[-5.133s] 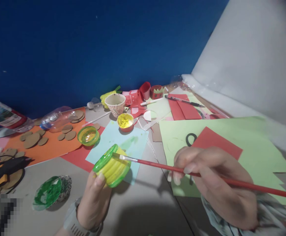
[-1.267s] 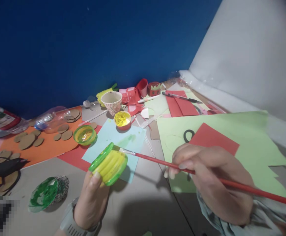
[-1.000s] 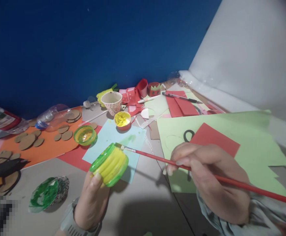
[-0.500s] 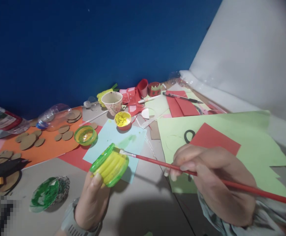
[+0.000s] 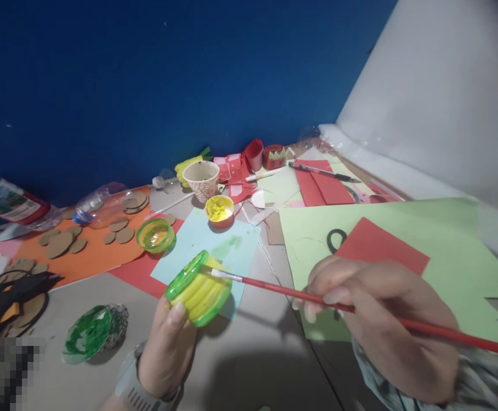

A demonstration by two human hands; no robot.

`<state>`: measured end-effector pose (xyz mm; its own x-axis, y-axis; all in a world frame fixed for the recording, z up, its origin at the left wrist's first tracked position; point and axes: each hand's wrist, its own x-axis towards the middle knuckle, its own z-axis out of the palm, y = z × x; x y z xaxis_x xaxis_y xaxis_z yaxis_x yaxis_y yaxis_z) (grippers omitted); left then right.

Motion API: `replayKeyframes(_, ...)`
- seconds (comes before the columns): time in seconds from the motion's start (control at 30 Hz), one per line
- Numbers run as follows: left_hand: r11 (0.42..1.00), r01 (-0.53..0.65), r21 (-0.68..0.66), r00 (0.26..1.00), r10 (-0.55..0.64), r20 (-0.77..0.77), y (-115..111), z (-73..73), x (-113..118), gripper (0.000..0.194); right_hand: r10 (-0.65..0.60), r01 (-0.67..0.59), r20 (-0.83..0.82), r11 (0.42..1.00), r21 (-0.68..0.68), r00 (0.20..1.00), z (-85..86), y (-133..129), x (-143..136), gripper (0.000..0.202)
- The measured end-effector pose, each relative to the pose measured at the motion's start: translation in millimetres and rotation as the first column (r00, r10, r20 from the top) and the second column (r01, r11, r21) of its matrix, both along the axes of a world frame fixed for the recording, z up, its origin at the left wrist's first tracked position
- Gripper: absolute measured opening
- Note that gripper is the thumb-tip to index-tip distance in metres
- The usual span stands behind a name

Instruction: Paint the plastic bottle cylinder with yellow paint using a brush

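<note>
My left hand (image 5: 172, 342) is closed on a small painted cup-like piece (image 5: 203, 294), tilted, with a yellow ribbed side and green rims. Between the thumb and fingers of my right hand (image 5: 385, 314) lies a red-handled paintbrush (image 5: 278, 288). Its bristle tip touches the yellow side just under the upper green rim. Beyond the painted piece, a small cup of yellow paint (image 5: 219, 211) stands on the light blue paper (image 5: 189, 228). Left of my left hand is a foil-like dish of green paint (image 5: 88, 337), lying tilted on the table.
A green-and-yellow bowl (image 5: 155, 235) and a patterned paper cup (image 5: 201, 178) stand farther back. Cardboard discs (image 5: 60, 244) and a clear plastic bottle (image 5: 103, 205) lie on orange paper (image 5: 103, 260). Scissors (image 5: 336, 240) lie partly under red paper (image 5: 383, 245) on a green sheet (image 5: 441, 228).
The whole view has shifted slightly, so everything sits a little farther right. The brush tip stays at the painted piece near its upper green rim; both hands keep their hold.
</note>
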<state>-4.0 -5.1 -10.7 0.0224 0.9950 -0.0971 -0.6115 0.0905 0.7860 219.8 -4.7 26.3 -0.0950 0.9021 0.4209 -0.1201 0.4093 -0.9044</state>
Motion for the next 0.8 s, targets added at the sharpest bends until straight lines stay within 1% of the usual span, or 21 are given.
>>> replayKeyframes(0.1,1.0,0.0,-0.012,1.0,0.0,0.006,-0.1,1.3,0.3,0.028,-0.137,0.139,0.066,0.99,-0.022,0.988,0.7,0.7,-1.2,0.023)
replayKeyframes(0.13,1.0,-0.002,-0.017,1.0,0.002,0.004,-0.4,1.1,0.2,0.028,-0.148,0.15,0.065,0.989,-0.02,0.987,0.8,0.5,-1.0,0.023)
replayKeyframes(0.2,1.0,-0.003,-0.019,1.0,0.003,-0.003,-1.1,-0.1,-0.3,0.028,-0.082,0.082,0.028,0.997,0.002,0.996,0.9,-0.3,0.5,0.025)
replayKeyframes(0.3,1.0,-0.011,-0.015,1.0,0.011,-0.005,-2.3,-4.0,-1.5,0.03,0.079,-0.08,0.011,0.995,0.062,0.997,0.9,-1.6,3.0,0.027)
replayKeyframes(0.33,1.0,-0.014,-0.013,1.0,0.014,-0.001,-2.8,-5.4,-2.0,0.031,0.094,-0.095,0.019,0.993,0.077,0.995,1.0,-1.7,3.2,0.027)
replayKeyframes(0.37,1.0,-0.015,-0.014,1.0,0.015,0.005,-3.2,-6.6,-2.5,0.031,0.078,-0.081,0.034,0.994,0.077,0.996,1.0,-1.7,2.8,0.027)
replayKeyframes(0.4,1.0,-0.009,-0.015,1.0,0.01,0.013,-3.6,-7.4,-3.0,0.031,0.033,-0.036,0.049,0.997,0.063,0.998,1.0,-1.5,2.2,0.027)
replayKeyframes(0.5,1.0,0.016,-0.016,0.999,-0.015,0.029,-3.6,-7.0,-3.8,0.032,-0.146,0.147,0.087,0.989,-0.002,0.985,1.4,-0.3,-0.3,0.023)
replayKeyframes(0.53,1.0,0.016,-0.021,1.0,-0.016,0.027,-3.0,-6.1,-3.8,0.034,-0.181,0.182,0.082,0.983,-0.012,0.98,1.9,0.1,-0.8,0.021)
replayKeyframes(0.57,1.0,0.012,-0.021,1.0,-0.011,0.023,-2.2,-5.0,-3.7,0.036,-0.186,0.187,0.067,0.982,-0.015,0.98,2.9,0.5,-1.0,0.021)
replayKeyframes(0.63,1.0,-0.012,-0.026,1.0,0.013,0.017,0.2,-3.0,-3.2,0.039,-0.129,0.129,0.029,0.992,0.001,0.991,6.4,0.8,-1.0,0.023)
replayKeyframes(0.7,0.999,-0.041,-0.034,0.999,0.042,0.012,2.9,-2.1,-2.7,0.04,-0.053,0.052,0.013,0.996,0.078,0.999,11.7,0.2,-1.5,0.022)
replayKeyframes(0.8,0.995,-0.073,-0.066,0.997,0.073,-0.011,5.8,-3.0,-2.6,0.038,-0.022,0.015,0.044,0.985,0.17,0.999,17.0,-3.5,-4.8,0.019)
